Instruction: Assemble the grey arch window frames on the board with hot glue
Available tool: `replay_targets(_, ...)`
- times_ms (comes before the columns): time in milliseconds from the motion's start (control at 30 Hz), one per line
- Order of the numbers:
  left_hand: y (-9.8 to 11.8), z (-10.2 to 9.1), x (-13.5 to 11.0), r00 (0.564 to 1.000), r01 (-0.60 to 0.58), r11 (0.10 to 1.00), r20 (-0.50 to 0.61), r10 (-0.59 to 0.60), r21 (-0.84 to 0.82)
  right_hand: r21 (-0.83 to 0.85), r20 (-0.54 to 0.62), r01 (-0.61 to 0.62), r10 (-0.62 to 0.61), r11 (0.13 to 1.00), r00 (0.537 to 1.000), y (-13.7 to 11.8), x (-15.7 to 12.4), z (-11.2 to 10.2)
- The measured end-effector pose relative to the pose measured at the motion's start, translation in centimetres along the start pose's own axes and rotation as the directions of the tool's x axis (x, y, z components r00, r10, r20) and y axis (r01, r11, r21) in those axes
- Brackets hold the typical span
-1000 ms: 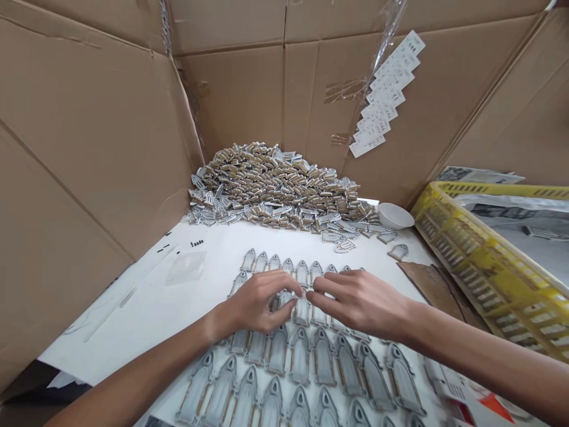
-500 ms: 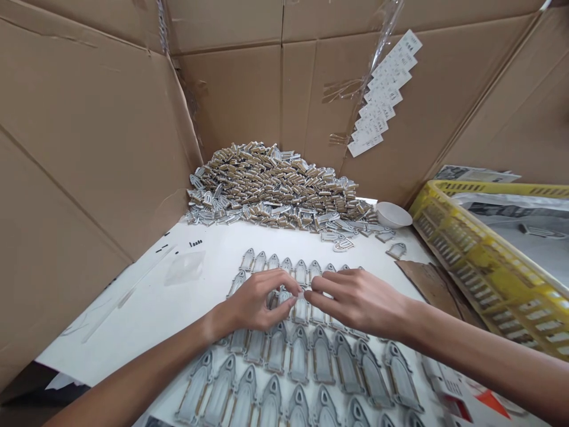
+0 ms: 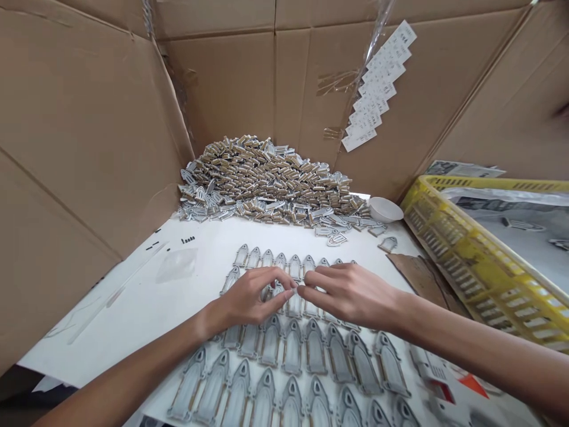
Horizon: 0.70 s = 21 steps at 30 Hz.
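Several grey arch-shaped flat pieces (image 3: 316, 350) lie in neat rows on a white sheet (image 3: 146, 302). My left hand (image 3: 249, 299) and my right hand (image 3: 351, 293) meet fingertip to fingertip over the second row, both pinched on something small between them that I cannot make out. A big heap of the same pieces (image 3: 267, 181) is piled at the back against the cardboard wall.
Cardboard walls (image 3: 89, 130) enclose the left and back. A yellow plastic crate (image 3: 484, 261) stands at the right. A small white bowl (image 3: 384, 209) sits by the heap. A strip of white labels (image 3: 377, 89) hangs on the back wall. Brown cardboard scrap (image 3: 422, 279) lies right of the rows.
The view has shifted slightly so everything sits lower-left. Both hands stay pinched together over the same row, with only small finger movement.
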<state>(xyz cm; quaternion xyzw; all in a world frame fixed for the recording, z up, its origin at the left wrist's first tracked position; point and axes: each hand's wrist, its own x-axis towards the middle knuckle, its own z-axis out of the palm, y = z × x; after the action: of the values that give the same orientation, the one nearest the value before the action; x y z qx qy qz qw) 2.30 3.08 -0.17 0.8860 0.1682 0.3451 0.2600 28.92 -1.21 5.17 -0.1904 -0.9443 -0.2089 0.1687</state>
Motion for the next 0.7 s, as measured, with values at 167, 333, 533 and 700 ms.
replay_targets(167, -0.16, 0.26, -0.11, 1.000, 0.006, 1.000, -0.020, -0.006, 0.020, 0.003, 0.007, -0.001, 0.001, 1.000, 1.000, 0.04, 0.08, -0.19)
replay_targets(333, -0.22, 0.28, -0.21, 0.999, 0.003, 0.999, -0.036, -0.002, 0.033, -0.002, 0.015, -0.002, 0.002, 1.000, 1.000, 0.06, 0.07, -0.27)
replay_targets(533, -0.08, 0.17, 0.04, 0.999, -0.021, 0.999, -0.045, 0.023, 0.045, -0.041, 0.017, -0.021, 0.022, 0.999, 1.000, 0.04, -0.07, -0.29)
replay_targets(700, -0.14, 0.14, 0.26, 0.997, -0.039, 0.998, -0.060, 0.042, 0.052, -0.061, -0.008, -0.040, 0.040, 0.997, 0.999, 0.11, -0.17, -0.38)
